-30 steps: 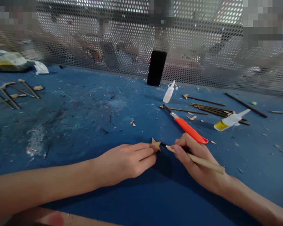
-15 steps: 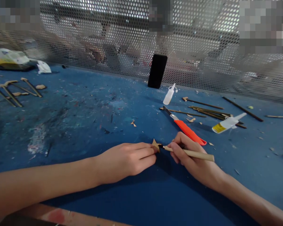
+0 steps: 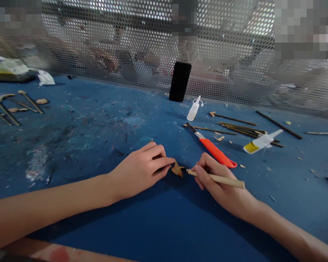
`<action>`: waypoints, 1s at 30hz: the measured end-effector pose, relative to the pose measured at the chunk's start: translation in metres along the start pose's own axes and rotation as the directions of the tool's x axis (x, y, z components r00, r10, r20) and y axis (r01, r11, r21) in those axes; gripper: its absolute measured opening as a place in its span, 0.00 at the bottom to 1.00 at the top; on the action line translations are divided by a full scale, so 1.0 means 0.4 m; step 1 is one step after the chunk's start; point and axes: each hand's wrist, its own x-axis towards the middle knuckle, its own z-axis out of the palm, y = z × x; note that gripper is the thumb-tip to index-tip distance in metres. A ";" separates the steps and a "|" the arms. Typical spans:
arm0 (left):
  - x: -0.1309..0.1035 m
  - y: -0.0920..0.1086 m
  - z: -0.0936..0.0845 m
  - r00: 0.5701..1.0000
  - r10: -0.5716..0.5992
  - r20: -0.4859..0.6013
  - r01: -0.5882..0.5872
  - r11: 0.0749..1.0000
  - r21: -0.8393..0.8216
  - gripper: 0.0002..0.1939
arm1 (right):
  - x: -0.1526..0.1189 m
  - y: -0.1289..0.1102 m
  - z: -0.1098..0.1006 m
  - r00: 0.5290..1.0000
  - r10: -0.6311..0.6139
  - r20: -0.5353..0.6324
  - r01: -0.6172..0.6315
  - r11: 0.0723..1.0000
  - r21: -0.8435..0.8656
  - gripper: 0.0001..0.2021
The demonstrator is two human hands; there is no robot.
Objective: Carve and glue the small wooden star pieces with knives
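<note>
A small tan star-shaped piece [image 3: 177, 171], like thin wood or card, sits low over the blue table between both hands. With its fingertips, my left hand [image 3: 140, 171] pinches the star's left edge. In my right hand [image 3: 214, 174] is a slim wooden-handled tool [image 3: 228, 181], gripped like a pen. Its dark tip meets the right side of the star; whether it is a brush or a blade I cannot tell. Just beyond my right hand lies a utility knife [image 3: 217, 152] with an orange-red handle and its blade out.
Two glue bottles, one upright [image 3: 193, 111] and one lying tilted [image 3: 259, 142], are beyond the knife near several thin dark sticks [image 3: 242, 129]. A black phone [image 3: 180, 82] leans against the perforated metal screen [image 3: 98, 47]. More sticks with tan ends [image 3: 30, 102] lie at the left.
My left hand has shifted slightly left and its fingers have bent more. The star has turned and tilted, with more of it showing. The tool's tip stays at its right side.
</note>
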 end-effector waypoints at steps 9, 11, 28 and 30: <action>-0.006 -0.002 0.006 0.996 0.027 0.086 -0.025 1.000 -0.016 0.12 | -0.001 0.000 0.000 1.000 0.011 0.014 -0.011 1.000 -0.027 0.15; -0.007 -0.003 0.006 0.993 0.018 0.119 -0.014 0.999 -0.039 0.13 | 0.000 0.000 0.000 1.000 0.013 0.016 -0.013 0.999 -0.029 0.15; -0.003 0.001 -0.003 0.979 0.142 0.149 -0.149 0.988 0.037 0.12 | -0.001 -0.020 0.010 0.999 -0.008 0.053 0.016 0.987 -0.161 0.14; -0.005 0.000 -0.003 0.982 0.133 0.137 -0.135 0.991 0.009 0.12 | -0.003 -0.016 0.010 0.998 -0.012 0.060 0.021 0.988 -0.156 0.13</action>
